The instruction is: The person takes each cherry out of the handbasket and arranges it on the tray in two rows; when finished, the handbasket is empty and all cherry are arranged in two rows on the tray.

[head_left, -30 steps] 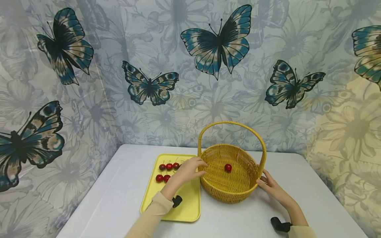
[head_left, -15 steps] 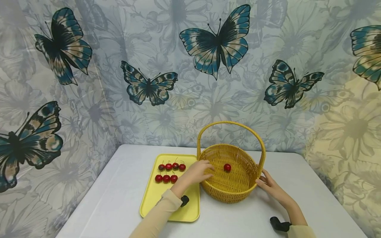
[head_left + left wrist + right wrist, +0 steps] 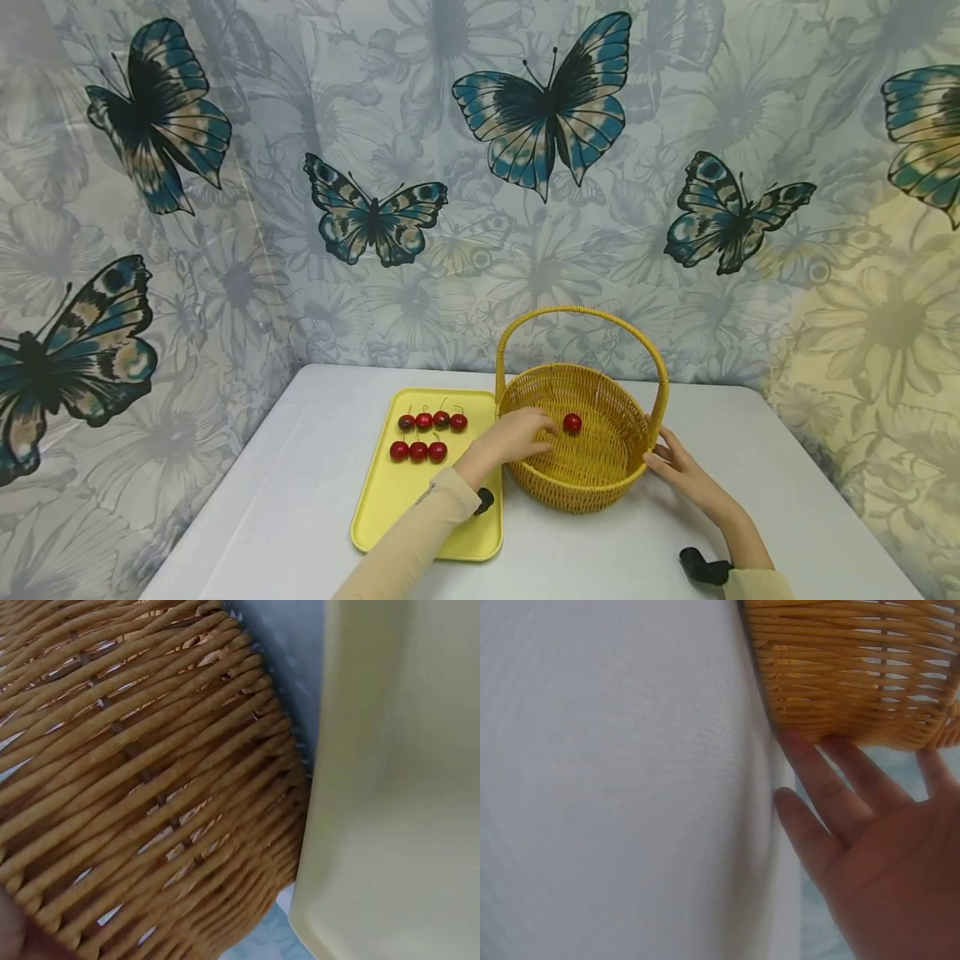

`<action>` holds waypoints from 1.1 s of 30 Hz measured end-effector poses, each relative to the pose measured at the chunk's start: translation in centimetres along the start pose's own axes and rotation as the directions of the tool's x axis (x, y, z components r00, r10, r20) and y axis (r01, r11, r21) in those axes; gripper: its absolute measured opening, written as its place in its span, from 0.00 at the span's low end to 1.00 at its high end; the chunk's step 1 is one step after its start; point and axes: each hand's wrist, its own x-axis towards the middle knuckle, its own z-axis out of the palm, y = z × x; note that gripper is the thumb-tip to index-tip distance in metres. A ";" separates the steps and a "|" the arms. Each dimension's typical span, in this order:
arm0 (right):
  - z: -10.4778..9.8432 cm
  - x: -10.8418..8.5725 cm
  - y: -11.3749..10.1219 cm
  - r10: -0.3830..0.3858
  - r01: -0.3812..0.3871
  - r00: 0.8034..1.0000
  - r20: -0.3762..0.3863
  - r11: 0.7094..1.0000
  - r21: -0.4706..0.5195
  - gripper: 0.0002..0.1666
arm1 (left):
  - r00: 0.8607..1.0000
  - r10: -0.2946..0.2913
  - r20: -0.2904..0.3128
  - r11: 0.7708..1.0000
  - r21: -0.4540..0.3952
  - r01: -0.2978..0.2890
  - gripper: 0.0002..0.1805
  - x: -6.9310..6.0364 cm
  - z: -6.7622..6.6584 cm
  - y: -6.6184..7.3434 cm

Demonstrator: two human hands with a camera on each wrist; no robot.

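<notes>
A round golden wicker basket [image 3: 581,497] with a tall arched handle stands on the table, one red cherry [image 3: 572,424] inside it. My left hand [image 3: 513,437] reaches over its left rim, thumb and fingertips apart with nothing visible between them; the palm is hidden. The left wrist view shows the woven basket wall [image 3: 142,765] close up. My right hand [image 3: 690,477] rests against the right side near the handle's base. In the right wrist view its extended fingers [image 3: 817,780] touch the wall. Several stemmed cherries [image 3: 418,452] lie in two rows on the yellow tray [image 3: 405,508].
Just left of the basket, the tray lies flat with its raised edge close to the wicker. Both stand on a white-covered table [image 3: 277,500]. Behind hangs a floral cloth backdrop [image 3: 420,308] with printed butterflies. Black wrist cameras [image 3: 705,567] are strapped to my wrists.
My left hand has moved right, from the tray's right edge across the basket rim, uncovering cherries on the tray. My right hand stays at the basket's side.
</notes>
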 end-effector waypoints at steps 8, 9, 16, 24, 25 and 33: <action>0.0 0.0 0.0 -0.014 0.014 1.000 0.002 1.000 -0.013 0.39 | 0.997 -0.059 0.052 0.995 -0.079 0.063 0.12 1.5 0.8 -0.1; 0.0 0.0 0.0 -0.015 0.015 1.000 0.001 1.000 -0.014 0.39 | 0.996 -0.066 0.061 0.993 -0.091 0.071 0.13 1.7 0.9 -0.2; 0.0 0.1 0.2 -0.023 0.023 1.000 -0.001 1.000 -0.001 0.38 | 0.992 -0.092 0.083 0.985 -0.137 0.103 0.16 3.0 1.1 -0.6; -0.1 0.0 0.2 0.012 -0.012 1.000 -0.007 0.999 -0.034 0.38 | 0.992 -0.088 0.094 0.988 -0.118 0.099 0.19 4.4 1.7 -1.1; -0.1 0.0 0.3 0.013 -0.013 1.000 -0.006 0.999 -0.032 0.38 | 0.991 -0.088 0.097 0.987 -0.122 0.099 0.19 4.5 1.8 -1.1; -0.1 0.1 0.4 -0.007 0.007 1.000 0.007 1.000 -0.002 0.38 | 0.985 -0.119 0.126 0.978 -0.157 0.139 0.22 5.3 2.3 -1.4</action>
